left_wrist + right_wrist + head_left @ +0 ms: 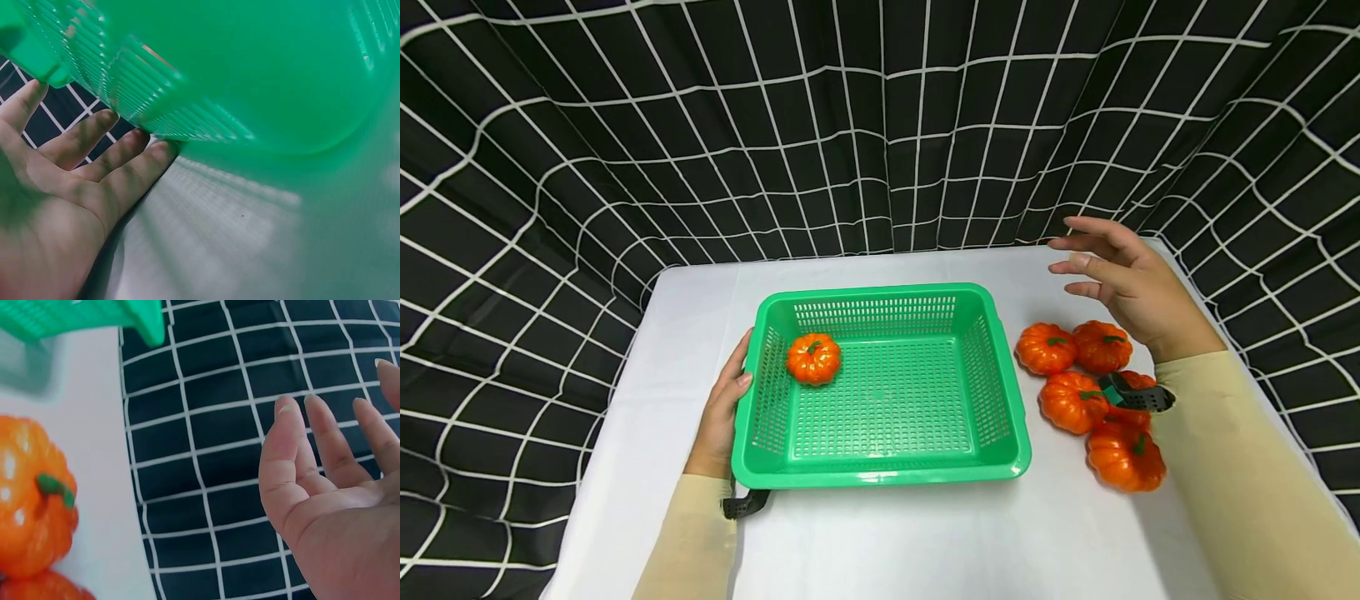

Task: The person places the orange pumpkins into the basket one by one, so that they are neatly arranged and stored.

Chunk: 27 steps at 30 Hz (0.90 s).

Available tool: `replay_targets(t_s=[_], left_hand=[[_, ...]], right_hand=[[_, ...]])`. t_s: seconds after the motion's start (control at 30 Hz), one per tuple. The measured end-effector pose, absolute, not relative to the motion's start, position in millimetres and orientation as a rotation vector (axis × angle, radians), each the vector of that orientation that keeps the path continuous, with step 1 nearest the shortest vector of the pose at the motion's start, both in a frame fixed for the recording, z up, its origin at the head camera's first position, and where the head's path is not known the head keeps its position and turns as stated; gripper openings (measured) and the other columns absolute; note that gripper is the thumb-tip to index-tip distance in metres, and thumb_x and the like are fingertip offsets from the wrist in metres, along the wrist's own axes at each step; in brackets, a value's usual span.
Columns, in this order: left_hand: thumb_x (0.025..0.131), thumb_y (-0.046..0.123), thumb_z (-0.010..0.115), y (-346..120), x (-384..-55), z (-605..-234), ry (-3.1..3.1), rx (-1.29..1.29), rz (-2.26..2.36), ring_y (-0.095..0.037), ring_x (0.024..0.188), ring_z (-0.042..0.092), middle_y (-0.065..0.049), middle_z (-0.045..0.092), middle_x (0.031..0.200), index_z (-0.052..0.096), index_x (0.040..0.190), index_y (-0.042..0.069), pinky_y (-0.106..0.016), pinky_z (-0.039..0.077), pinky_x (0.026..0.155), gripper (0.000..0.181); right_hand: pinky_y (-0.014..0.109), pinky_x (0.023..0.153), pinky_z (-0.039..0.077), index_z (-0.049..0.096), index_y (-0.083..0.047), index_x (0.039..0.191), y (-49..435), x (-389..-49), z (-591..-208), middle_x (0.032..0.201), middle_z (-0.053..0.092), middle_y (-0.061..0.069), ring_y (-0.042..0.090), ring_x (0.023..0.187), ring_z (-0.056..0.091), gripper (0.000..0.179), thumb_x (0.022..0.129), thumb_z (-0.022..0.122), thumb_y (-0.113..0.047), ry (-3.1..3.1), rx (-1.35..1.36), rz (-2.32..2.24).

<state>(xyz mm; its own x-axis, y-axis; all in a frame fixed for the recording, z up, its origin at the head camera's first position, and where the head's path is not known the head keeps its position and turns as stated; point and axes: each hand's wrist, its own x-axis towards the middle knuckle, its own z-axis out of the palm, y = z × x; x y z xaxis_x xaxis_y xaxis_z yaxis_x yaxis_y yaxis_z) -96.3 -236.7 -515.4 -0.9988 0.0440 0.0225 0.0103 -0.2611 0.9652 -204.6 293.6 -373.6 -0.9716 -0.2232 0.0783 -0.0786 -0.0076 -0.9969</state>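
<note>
Straight-fingered L hand (722, 417) touching green plastic basket (880, 477) holding 1 ribbed orange pumpkin (813, 359); 5 others (1072, 402) nr white table's (880, 542) R edge; R hand (1120, 271) hovering (loose).

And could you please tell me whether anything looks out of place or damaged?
Nothing stands out: the green basket is upright, one pumpkin lies inside, and the other pumpkins lie clustered beside it without visible damage, though one is partly hidden.
</note>
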Motion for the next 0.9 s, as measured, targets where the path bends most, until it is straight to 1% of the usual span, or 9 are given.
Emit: replay_targets(t_s=[0.1,0.27,0.47,0.6,0.77,0.9], left_hand=[[0.109,0.015,0.037,-235.3,-96.4,-515.5,1.89,0.085,2.475,-0.033,0.138,0.054,-0.002,0.04,0.171,0.036,0.173,0.031,-0.038,0.056,0.104,0.066],[0.11,0.015,0.037,-235.0,-96.8,-515.7,1.894,0.09,2.468,-0.036,0.138,0.054,-0.002,0.041,0.171,0.036,0.173,0.031,-0.04,0.056,0.104,0.065],[0.111,0.016,0.037,-236.0,-97.9,-516.5,1.903,0.085,2.465,-0.033,0.139,0.054,0.0,0.039,0.172,0.036,0.173,0.031,-0.04,0.056,0.104,0.064],[0.111,0.017,0.037,-237.4,-98.6,-518.7,1.911,0.089,2.462,-0.033,0.141,0.052,0.001,0.038,0.172,0.035,0.173,0.031,-0.04,0.056,0.105,0.064],[0.11,0.015,0.037,-239.6,-98.3,-520.8,1.898,0.102,2.474,-0.034,0.139,0.054,-0.002,0.04,0.172,0.035,0.173,0.031,-0.04,0.056,0.105,0.065],[0.11,0.015,0.037,-240.7,-97.8,-520.5,1.897,0.103,2.476,-0.034,0.138,0.055,-0.003,0.04,0.172,0.035,0.173,0.031,-0.04,0.056,0.104,0.065]], right_hand=[[0.029,0.088,0.061,0.056,-0.015,0.159,302.9,-202.2,-376.5,0.145,0.058,0.015,0.027,0.119,0.069,0.05,0.11,0.064,-0.008,2.149,-0.311,-2.13],[0.028,0.087,0.061,0.057,-0.014,0.159,313.3,-199.9,-380.9,0.145,0.059,0.013,0.025,0.118,0.07,0.05,0.11,0.066,-0.009,2.185,-0.276,-2.119],[0.026,0.087,0.06,0.057,-0.014,0.159,325.6,-200.6,-382.6,0.143,0.061,0.011,0.023,0.116,0.07,0.051,0.109,0.067,-0.011,2.21,-0.231,-2.114],[0.026,0.085,0.06,0.057,-0.014,0.158,336.7,-201.4,-386.5,0.142,0.062,0.009,0.021,0.114,0.071,0.05,0.11,0.066,-0.01,2.216,-0.227,-2.116],[0.025,0.086,0.06,0.055,-0.014,0.159,351.0,-201.3,-393.2,0.142,0.062,0.007,0.019,0.115,0.071,0.049,0.111,0.064,-0.009,2.21,-0.215,-2.102],[0.024,0.086,0.059,0.055,-0.014,0.159,361.4,-200.4,-398.3,0.14,0.064,0.005,0.018,0.114,0.071,0.049,0.111,0.063,-0.009,2.185,-0.178,-2.1]])
